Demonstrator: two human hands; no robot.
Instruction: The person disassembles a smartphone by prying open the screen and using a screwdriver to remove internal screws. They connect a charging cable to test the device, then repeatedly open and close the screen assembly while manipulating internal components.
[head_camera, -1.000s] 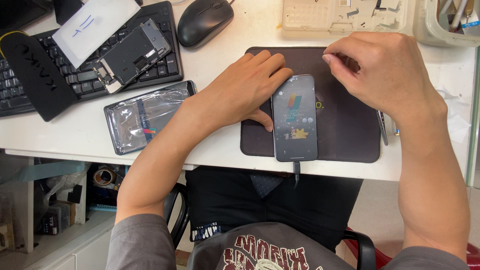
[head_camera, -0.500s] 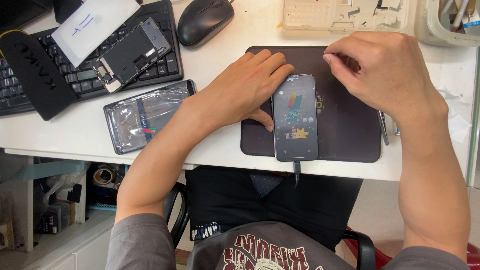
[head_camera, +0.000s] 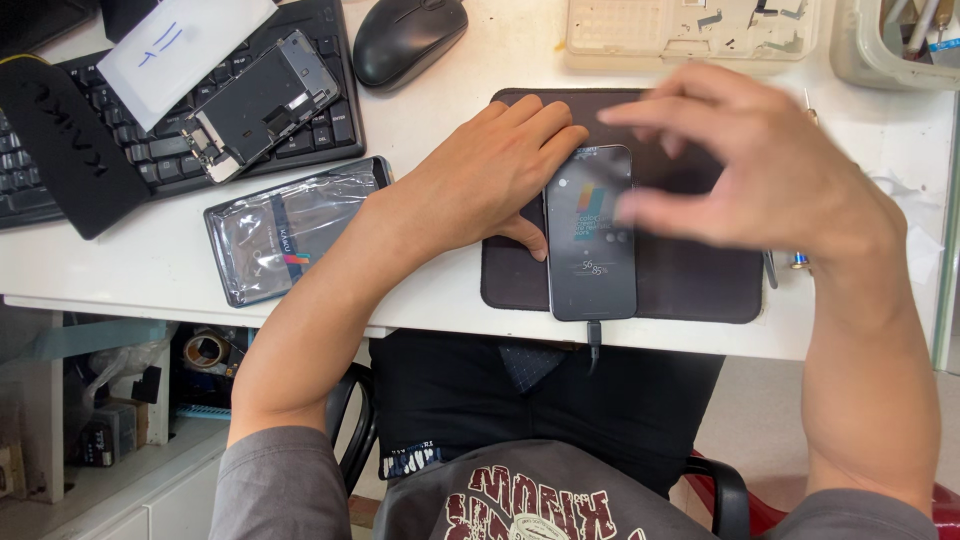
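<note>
Head view looks down on a white bench (head_camera: 450, 290) with one dark mat (head_camera: 690, 290) right of centre. One smartphone (head_camera: 590, 235) lies face up along the mat's left part, its screen lit, with one cable (head_camera: 594, 340) plugged into its lower end and hanging over the bench edge. Left hand (head_camera: 480, 175) rests flat on the mat just left of the phone, fingers loosely together and stretched toward its upper left corner, thumb touching the left edge; it steadies the phone rather than clasping it. Right hand (head_camera: 760, 165) hovers above the mat and the phone's upper right, blurred, its grip spread with fingers apart and pointing left; it holds nothing that can be made out, and whether a fingertip touches the screen cannot be told.

Upper left of the frame: one black keyboard (head_camera: 120, 150), carrying one bare phone frame (head_camera: 262, 105), one white card (head_camera: 185, 45) and one black sleeve (head_camera: 65, 140). One mouse (head_camera: 408, 38) sits at top centre, one clear plastic bag (head_camera: 290, 235) below the keyboard, one pale parts tray (head_camera: 690, 28) at the top right
</note>
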